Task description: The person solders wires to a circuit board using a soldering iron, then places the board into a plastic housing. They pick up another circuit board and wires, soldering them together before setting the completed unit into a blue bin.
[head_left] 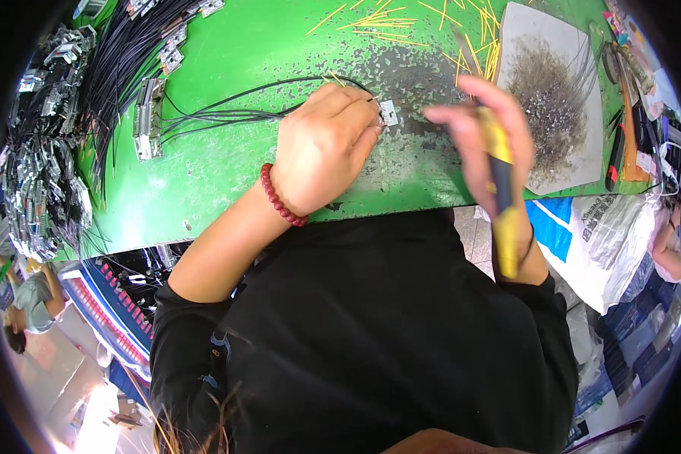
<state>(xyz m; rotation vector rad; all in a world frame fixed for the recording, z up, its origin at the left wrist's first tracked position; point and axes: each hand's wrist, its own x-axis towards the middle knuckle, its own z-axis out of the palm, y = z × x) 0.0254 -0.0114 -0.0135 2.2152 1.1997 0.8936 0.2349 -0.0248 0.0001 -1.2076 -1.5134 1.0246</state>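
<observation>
My left hand [329, 147], a dark red bead bracelet at its wrist, is closed on a bundle of thin black cables [257, 113] over the green table. Just beyond its fingertips a small silver metal connector plate [388, 113] shows at the cable end. The cables run left to a long metal connector block [148, 119] lying on the table. My right hand [499, 144] is raised to the right, smeared by motion, around a tool with a yellow-and-black handle [501, 181]. The tool's narrow far end is blurred, so its kind is unclear. Its thumb and index finger point toward the plate.
Short yellow sleeves or sticks [390, 23] lie scattered at the back. A grey board [522, 45] with dark debris is at right, beside a red-and-black knife [617, 155]. Piled metal connectors [41, 174] and black cables fill the left. White sacks [613, 242] stand below the table's right edge.
</observation>
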